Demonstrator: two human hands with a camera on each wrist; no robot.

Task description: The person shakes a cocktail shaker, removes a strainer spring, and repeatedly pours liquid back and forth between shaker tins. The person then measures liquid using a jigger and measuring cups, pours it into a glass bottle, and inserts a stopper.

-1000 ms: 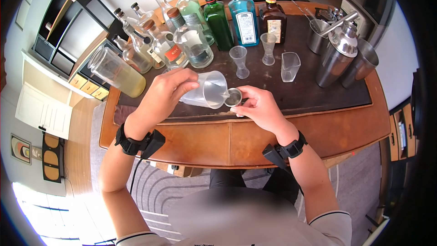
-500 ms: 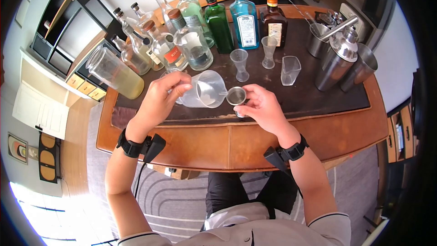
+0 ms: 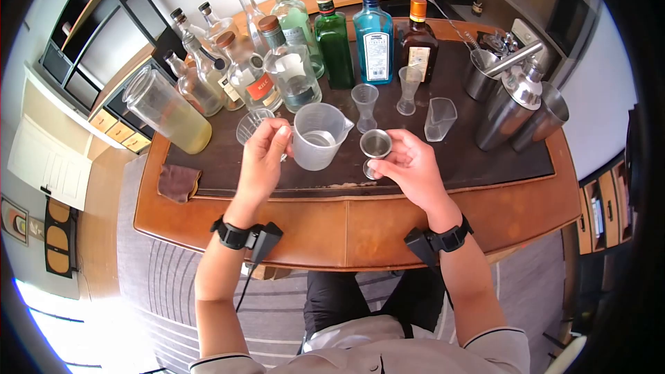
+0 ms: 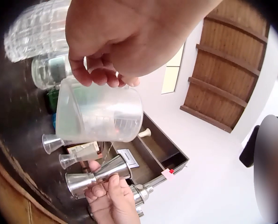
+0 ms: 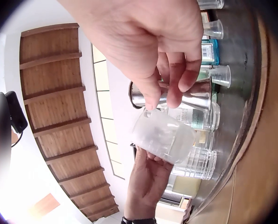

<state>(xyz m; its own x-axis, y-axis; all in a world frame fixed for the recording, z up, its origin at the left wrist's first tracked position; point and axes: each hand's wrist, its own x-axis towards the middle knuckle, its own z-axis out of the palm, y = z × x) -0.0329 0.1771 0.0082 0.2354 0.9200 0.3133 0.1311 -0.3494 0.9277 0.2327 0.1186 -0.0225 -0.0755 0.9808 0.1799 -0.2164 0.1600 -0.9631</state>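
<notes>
My left hand (image 3: 262, 170) grips the handle of a translucent plastic measuring jug (image 3: 318, 147), which stands nearly upright over the table with its spout turned right. A little clear liquid shows low in it. Just right of the spout, my right hand (image 3: 414, 170) pinches a steel double jigger (image 3: 376, 144) at its narrow waist, wide cup up. In the left wrist view the jigger (image 4: 115, 169) appears beyond the jug (image 4: 106, 112), with a gap between them. A ridged clear glass (image 3: 253, 125) sits behind my left hand, partly hidden by it.
Several bottles, including a green bottle (image 3: 335, 48) and a blue bottle (image 3: 374, 41), line the back. Clear plastic measures (image 3: 366, 107) stand before them. Steel shakers (image 3: 511, 111) occupy the right, a pitcher of yellowish liquid (image 3: 170, 114) the left. A brown cloth (image 3: 179, 183) lies front left.
The jug, earlier tipped with its spout at the jigger's rim, has swung back upright and away to the left. The jigger has shifted slightly right, still in my right hand.
</notes>
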